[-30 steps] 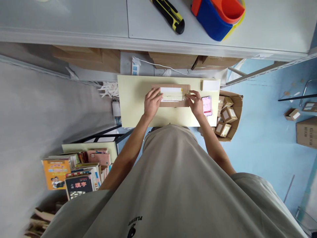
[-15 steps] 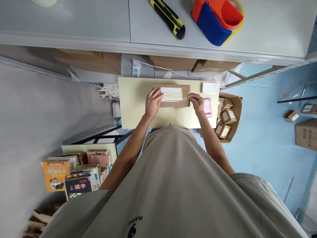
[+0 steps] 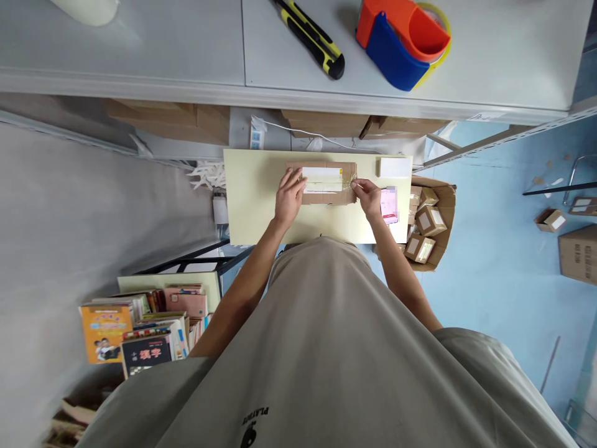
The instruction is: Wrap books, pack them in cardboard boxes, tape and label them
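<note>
A flat brown cardboard box (image 3: 321, 198) lies on the pale yellow tabletop (image 3: 261, 230), with a white label (image 3: 321, 179) on its top. Shiny clear tape (image 3: 347, 180) covers its right end, and a thin line runs across the label. My left hand (image 3: 289, 196) rests on the box's left end, its fingers stretched over the top and the label's edge. At the right end, my right hand (image 3: 367, 194) has thumb and forefinger pinched together at the tape; the bit between the fingertips is too small to see clearly.
A phone (image 3: 388, 205) and a white box (image 3: 394, 167) lie right of the hands. A carton (image 3: 445, 230) of small parcels stands beyond. On the shelf above are a utility knife (image 3: 314, 38) and a tape dispenser (image 3: 401, 46). Books (image 3: 149, 330) stand lower left.
My right hand has shifted very slightly left at the box's right end. The whole view has tilted a little; the left hand and the box stay together.
</note>
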A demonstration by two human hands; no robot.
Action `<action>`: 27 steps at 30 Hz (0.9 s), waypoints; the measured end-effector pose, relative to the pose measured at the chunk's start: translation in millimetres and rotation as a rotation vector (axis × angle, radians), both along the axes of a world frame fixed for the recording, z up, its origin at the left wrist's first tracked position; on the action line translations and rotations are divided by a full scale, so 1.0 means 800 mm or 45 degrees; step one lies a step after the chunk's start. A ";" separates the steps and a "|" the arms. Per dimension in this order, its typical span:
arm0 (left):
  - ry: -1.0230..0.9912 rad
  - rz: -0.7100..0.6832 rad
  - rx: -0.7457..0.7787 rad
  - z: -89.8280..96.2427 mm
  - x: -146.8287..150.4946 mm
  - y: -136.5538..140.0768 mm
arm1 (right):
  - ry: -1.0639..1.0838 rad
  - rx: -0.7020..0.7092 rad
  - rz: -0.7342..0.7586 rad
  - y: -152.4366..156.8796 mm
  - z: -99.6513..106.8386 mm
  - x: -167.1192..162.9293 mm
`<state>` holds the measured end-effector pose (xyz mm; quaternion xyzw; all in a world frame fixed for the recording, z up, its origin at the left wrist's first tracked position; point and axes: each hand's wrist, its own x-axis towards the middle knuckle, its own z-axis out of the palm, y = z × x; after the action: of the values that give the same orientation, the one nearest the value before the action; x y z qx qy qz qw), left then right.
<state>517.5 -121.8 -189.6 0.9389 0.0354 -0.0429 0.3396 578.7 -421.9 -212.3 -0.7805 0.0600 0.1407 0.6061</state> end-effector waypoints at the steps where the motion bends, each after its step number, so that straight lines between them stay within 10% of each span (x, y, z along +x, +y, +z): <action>1: -0.008 0.000 -0.013 -0.004 -0.001 0.001 | 0.004 0.027 -0.028 0.001 0.001 -0.002; 10: -0.291 0.051 -0.246 -0.044 -0.019 0.004 | 0.067 0.191 -0.198 0.006 0.017 -0.025; 27: -0.156 0.009 -0.205 -0.014 -0.027 0.008 | 0.133 0.135 -0.151 -0.003 0.020 -0.039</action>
<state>495.5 -115.4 -200.7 0.9093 0.0142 0.0131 0.4157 547.8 -424.5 -196.7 -0.7341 0.1301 0.1482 0.6497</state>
